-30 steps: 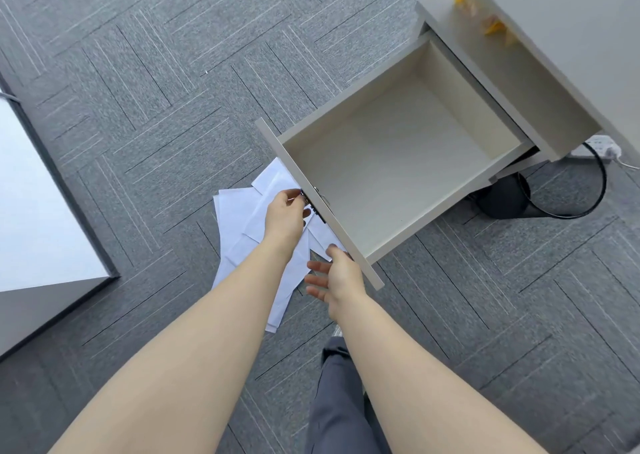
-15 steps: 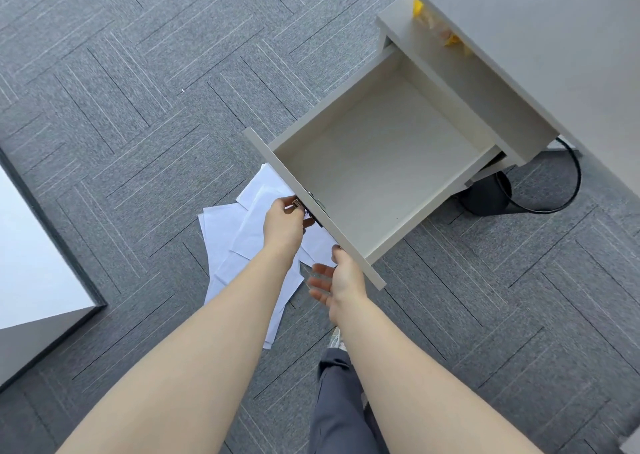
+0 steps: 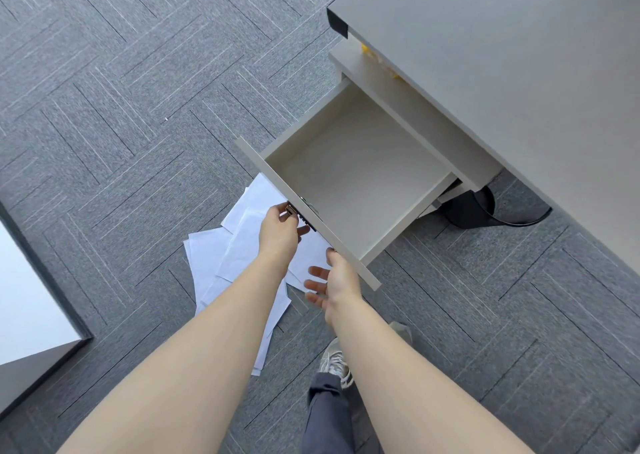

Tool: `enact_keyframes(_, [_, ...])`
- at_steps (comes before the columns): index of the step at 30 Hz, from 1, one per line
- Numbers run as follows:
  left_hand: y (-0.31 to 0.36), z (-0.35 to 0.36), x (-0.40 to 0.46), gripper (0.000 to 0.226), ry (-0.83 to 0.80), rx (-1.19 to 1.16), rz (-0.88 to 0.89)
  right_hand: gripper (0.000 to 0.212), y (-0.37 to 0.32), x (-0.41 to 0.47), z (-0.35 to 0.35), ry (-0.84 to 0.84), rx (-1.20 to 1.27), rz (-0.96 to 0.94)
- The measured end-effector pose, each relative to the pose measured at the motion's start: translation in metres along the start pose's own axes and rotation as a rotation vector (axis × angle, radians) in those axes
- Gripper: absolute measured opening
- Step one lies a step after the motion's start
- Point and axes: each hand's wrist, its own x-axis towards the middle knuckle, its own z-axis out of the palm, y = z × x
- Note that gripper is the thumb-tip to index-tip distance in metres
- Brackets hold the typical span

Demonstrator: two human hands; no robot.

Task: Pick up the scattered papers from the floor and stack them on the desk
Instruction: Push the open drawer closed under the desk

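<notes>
drawer (image 3: 356, 190): pulled out
left hand (image 3: 281, 232): pinching its handle (image 3: 291, 210)
right hand (image 3: 334, 282): fingers spread at its front
papers (image 3: 221, 263): overlapping on carpet (image 3: 121, 114)

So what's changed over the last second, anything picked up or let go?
Nothing picked up or released. The left hand keeps its grip on the handle at the drawer front, and the right hand stays open at the front's lower edge. The drawer remains pulled out and empty; any sliding can't be told apart from the camera's shift. The papers still lie on the floor.
</notes>
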Motion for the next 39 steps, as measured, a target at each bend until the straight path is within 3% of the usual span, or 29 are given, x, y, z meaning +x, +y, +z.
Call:
enact_keyframes(8, [0.019,0.037,0.005,0.051,-0.044,0.001,0.01,0.017,-0.038,0.015,-0.019,-0.038,-0.008,-0.017])
enact_keyframes(12, [0.031,0.058,0.006,0.061,-0.061,-0.015,0.015,0.027,-0.059,0.022,-0.029,-0.048,-0.022,-0.028])
enact_keyframes(39, [0.086,0.151,0.029,0.065,-0.144,-0.108,0.077,0.013,-0.156,0.058,-0.075,-0.012,0.004,-0.158])
